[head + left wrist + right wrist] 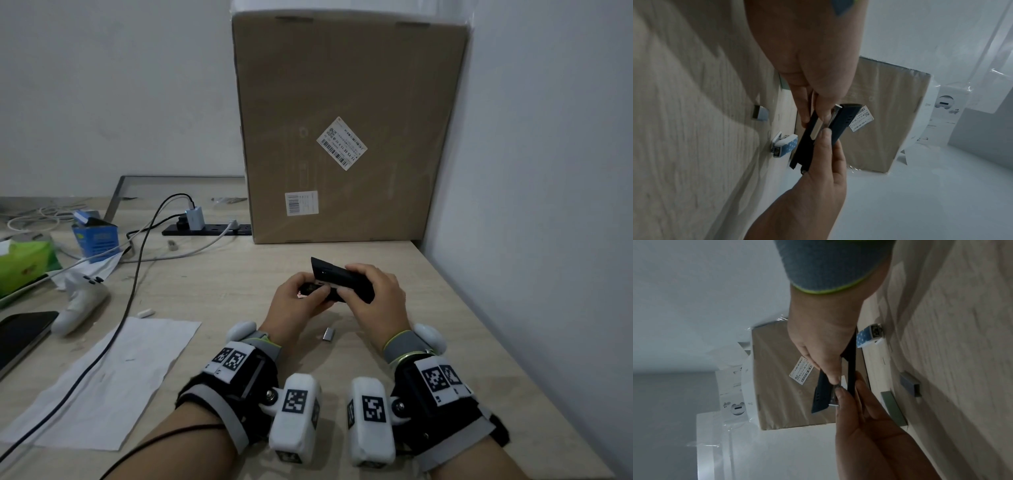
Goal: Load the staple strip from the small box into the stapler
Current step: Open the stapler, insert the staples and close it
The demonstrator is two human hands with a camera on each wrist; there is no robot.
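- Left hand (297, 301) and right hand (375, 297) both grip the opened black stapler (342, 280) above the table (212, 287).
- Small blue box (786, 145) lies open-ended beside them (contents unclear).
- Loose staple strip (329, 334) lies on the table.

Staple strip (329, 334) before stapler (342, 279)

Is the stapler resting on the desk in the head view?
No, both the left hand and right hand hold the stapler above the desk.
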